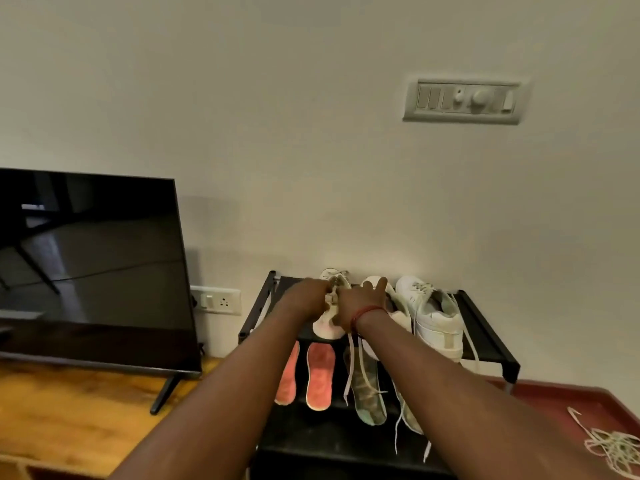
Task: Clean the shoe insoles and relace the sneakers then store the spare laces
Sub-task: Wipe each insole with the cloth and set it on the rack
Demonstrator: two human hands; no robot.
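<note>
Both arms stretched forward to top shelf of black shoe rack (485,323). Left hand (308,296) clenched at throat of white sneaker (329,325), fingertips pinching a white lace (331,298) there. Right hand (362,301) touching the same spot from the other side, index finger raised; cannot tell whether it grasps anything, palm side hidden. Red thread (369,311) round right wrist. Near end of held sneaker tinted pink. 2 loose lace ends (349,368) hanging below right wrist, over the lower shelf.

2 more white sneakers on top shelf: middle sneaker (372,284) mostly behind right hand, right-end sneaker (434,320) with laces dangling off the rack. Markings on the sneakers too blurred to read.

Lower shelf: 2 orange insoles (320,375) side by side at left, 2 green insoles (369,400) at right, 1 largely hidden by right forearm.

Spare laces (613,448) in a tangled pile on red surface (554,396), far right, well apart from the rack.

Dark TV (93,265) on wooden table (69,410) at left. Wall socket (218,299) between TV and rack. Switch panel (464,100) high on wall.
</note>
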